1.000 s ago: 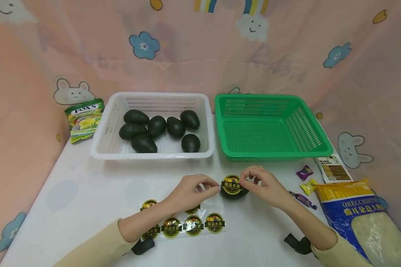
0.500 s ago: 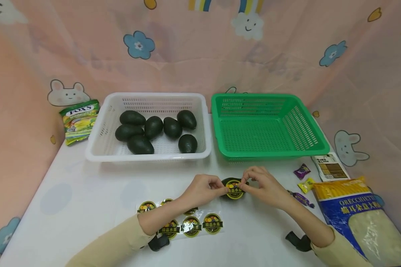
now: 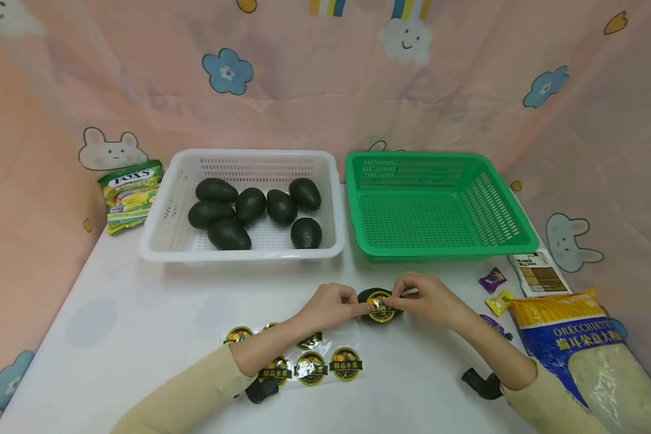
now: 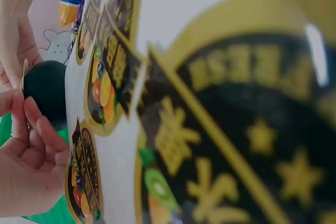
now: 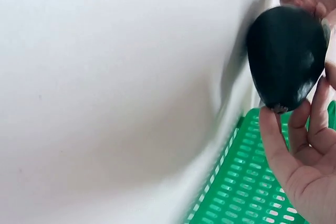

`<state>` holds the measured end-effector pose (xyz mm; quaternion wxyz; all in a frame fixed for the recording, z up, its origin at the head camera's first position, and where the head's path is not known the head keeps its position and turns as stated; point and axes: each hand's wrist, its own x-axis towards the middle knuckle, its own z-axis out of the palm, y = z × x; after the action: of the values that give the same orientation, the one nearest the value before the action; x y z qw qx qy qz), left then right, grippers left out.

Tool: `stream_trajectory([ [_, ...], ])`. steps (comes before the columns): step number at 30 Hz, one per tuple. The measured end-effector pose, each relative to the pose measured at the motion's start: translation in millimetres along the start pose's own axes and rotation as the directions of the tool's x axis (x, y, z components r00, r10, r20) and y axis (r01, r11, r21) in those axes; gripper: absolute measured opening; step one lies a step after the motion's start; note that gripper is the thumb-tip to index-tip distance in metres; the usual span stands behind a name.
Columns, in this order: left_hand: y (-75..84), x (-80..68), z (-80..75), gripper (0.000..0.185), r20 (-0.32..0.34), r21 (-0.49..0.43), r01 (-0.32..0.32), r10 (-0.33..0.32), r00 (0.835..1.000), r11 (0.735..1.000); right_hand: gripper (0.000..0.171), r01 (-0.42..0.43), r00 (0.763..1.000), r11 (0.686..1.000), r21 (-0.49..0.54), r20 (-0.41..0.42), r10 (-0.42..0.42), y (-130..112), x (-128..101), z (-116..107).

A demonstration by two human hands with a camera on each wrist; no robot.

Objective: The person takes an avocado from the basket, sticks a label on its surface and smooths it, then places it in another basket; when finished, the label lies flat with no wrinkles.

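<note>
A dark green avocado (image 3: 364, 295) lies on the white table in front of the baskets. A round black-and-gold fruit sticker (image 3: 381, 312) lies against its upper face. On the sticker's left edge, my left hand (image 3: 330, 307) pinches with thumb and curled fingers. From the other side my right hand (image 3: 433, 302) pinches the sticker's right part, thumb on top. In the right wrist view, fingertips (image 5: 269, 116) touch the stem end of the avocado (image 5: 286, 56). The sheet of stickers (image 3: 325, 381) lies below, partly hidden by the left forearm.
A white basket (image 3: 243, 255) holds several avocados. Right of it stands a green basket (image 3: 445, 250). A FOX'S candy bag (image 3: 132, 196) leans at the left. Wrapped candies (image 3: 492, 279), a small packet (image 3: 539, 274) and an orecchiette bag (image 3: 602, 361) lie at the right.
The sticker came down from a tilted position onto the avocado. My left hand moved right and reached the sticker's edge. Over the last half second the hands barely moved.
</note>
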<state>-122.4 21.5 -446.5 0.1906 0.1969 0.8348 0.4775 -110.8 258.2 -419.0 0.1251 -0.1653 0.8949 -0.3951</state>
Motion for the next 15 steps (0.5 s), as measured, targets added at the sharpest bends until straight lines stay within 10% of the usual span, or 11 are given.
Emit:
stream_trajectory([
  [9,-2.2,2.9,-4.5,0.035,0.031,0.016,0.033,-0.034,0.999,0.999,0.036,-0.219,0.974,0.964,0.149,0.084,0.208,8.0,16.2,2.0],
  [15,-3.5,2.0,-2.8,0.031,0.053,0.019,0.039,-0.040,0.998,0.999,0.024,-0.162,0.982,0.967,0.195,0.125,0.140,14.5,18.2,13.9],
])
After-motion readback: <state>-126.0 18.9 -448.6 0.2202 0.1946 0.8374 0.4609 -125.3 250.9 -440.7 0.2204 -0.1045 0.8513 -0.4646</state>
